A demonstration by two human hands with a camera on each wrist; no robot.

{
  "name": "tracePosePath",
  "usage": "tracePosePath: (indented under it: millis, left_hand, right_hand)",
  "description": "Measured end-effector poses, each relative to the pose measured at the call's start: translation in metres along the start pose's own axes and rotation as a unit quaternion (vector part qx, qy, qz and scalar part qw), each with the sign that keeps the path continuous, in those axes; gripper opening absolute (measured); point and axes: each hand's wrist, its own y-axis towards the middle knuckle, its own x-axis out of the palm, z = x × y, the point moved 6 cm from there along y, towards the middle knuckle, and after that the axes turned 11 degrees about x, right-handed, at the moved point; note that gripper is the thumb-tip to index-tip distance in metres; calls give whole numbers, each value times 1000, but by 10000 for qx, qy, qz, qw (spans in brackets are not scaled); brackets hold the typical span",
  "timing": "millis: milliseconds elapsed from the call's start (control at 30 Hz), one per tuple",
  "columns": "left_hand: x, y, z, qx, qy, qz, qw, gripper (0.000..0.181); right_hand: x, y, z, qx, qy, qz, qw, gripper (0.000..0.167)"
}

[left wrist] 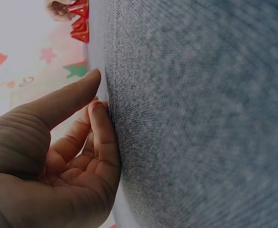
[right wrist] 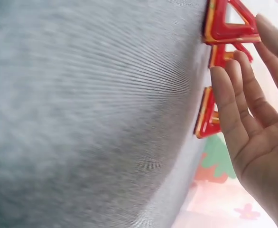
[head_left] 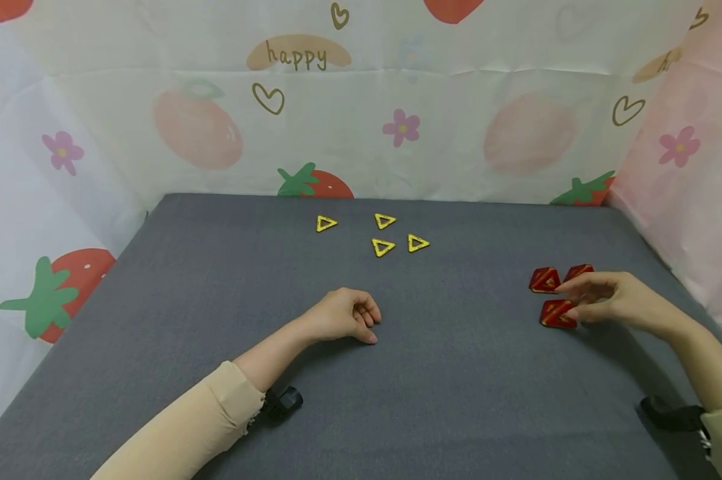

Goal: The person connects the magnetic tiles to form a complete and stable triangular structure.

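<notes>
Three red pyramids built of triangular tiles with yellow edges stand close together at the right of the grey cloth. My right hand point(head_left: 621, 303) is over the front pyramid point(head_left: 557, 314), thumb and index finger apart on either side of its tip, the other fingers fairly straight. Beyond the fingers are the back left pyramid point(head_left: 544, 280) and the back right pyramid point(head_left: 579, 271), partly covered by the hand. Near the middle, my left hand point(head_left: 343, 317) rests on the cloth, loosely curled and holding nothing; the left wrist view shows its fingers point(left wrist: 106, 137) against the cloth.
Several yellow triangle frames, among them one triangle point(head_left: 383, 247), lie flat toward the back of the grey cloth point(head_left: 217, 267). A printed curtain point(head_left: 445, 80) rises behind the table and along both sides. Each wrist wears a black camera.
</notes>
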Motion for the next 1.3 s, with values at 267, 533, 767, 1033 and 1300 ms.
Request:
tracePosePath:
  millis: [267,533,767,1033,1300]
  left_hand:
    - [0,0,1,38,61,-4,10000,28]
    - [1,0,2,27,102,16,9999,27]
    - [1,0,1,70,159,15,9998,27]
    - [1,0,1,120,184,31,9998,26]
    - [1,0,2,133,200,53,9997,25]
  right_hand:
    - [-15,0,-8,-65,-282,525,9982,39]
    - [-22,1,-35,-35,-122,1070,9942,36]
    - [-10,9,-71,-319,165,968,9947,31]
    - [19,32,-114,-673,263,826,9940,29]
    - [52,57,-147,-899,483,575,9931,32]
